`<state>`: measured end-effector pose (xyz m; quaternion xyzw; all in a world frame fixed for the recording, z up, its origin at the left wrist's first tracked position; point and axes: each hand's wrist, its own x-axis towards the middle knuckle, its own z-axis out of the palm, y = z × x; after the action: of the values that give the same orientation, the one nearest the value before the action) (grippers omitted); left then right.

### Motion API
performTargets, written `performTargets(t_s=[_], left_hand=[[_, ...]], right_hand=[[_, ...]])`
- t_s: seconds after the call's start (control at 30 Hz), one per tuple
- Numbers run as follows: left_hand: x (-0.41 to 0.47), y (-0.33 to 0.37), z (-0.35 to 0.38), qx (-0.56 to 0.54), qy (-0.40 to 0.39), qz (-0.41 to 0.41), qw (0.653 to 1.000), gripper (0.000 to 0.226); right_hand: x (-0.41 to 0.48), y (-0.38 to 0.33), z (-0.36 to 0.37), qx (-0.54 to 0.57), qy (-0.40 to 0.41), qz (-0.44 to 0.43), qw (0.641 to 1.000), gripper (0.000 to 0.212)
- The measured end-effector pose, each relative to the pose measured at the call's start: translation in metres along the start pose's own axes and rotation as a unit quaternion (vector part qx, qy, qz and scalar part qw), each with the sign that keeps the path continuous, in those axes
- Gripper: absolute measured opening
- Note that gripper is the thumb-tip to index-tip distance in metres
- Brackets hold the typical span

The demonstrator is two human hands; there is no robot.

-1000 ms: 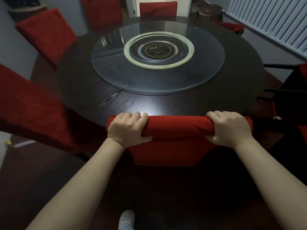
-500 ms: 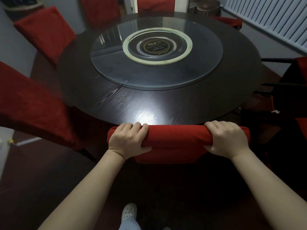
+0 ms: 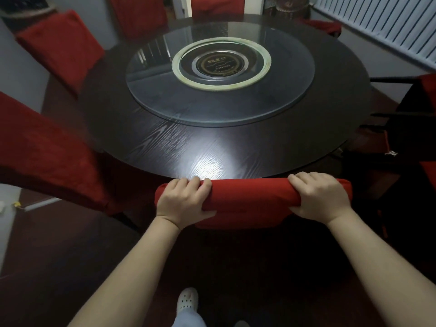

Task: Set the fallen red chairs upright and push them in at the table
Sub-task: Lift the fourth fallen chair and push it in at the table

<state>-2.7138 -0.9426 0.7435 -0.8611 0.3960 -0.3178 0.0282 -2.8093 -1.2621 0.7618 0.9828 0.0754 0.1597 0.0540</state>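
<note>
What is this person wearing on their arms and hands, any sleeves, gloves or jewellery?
Nothing shows on them. The left hand and right hand are bare: no gloves, rings or watch in sight. Both forearms are uncovered as far as the picture reaches, so no sleeve shows. Below is a white shoe with holes.

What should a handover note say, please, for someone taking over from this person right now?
Left hand: grips the chair back near its left end.
Right hand: grips the same chair back near its right end.
Done: this chair stands upright with its back at the edge of the table, so it looks pushed in.
Left to do: let go. The chair on the right appears to lie on its side with its legs towards the table. Stand it up and push it in.
</note>
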Motion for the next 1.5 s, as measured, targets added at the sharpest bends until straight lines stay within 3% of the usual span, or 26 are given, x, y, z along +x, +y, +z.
performTargets(t_s=[0.5,0.8,1.17,1.5], left_hand=[[0.002,0.018,0.004,-0.011,-0.026,0.032,0.999,0.062],[-0.001,-0.062,0.013,0.019,-0.094,0.065,0.993,0.065],[0.028,-0.014,0.021,-0.016,-0.075,0.027,0.997,0.066],[0.042,0.002,0.022,-0.01,-0.084,0.016,0.996,0.066]], right_hand=[[-0.013,0.016,0.004,0.022,-0.018,0.018,0.999,0.07],[0.014,-0.043,0.017,0.031,0.01,-0.012,0.999,0.078],[0.022,0.032,0.024,-0.018,0.012,-0.048,0.999,0.077],[0.03,0.054,0.025,-0.027,0.001,-0.061,0.998,0.077]])
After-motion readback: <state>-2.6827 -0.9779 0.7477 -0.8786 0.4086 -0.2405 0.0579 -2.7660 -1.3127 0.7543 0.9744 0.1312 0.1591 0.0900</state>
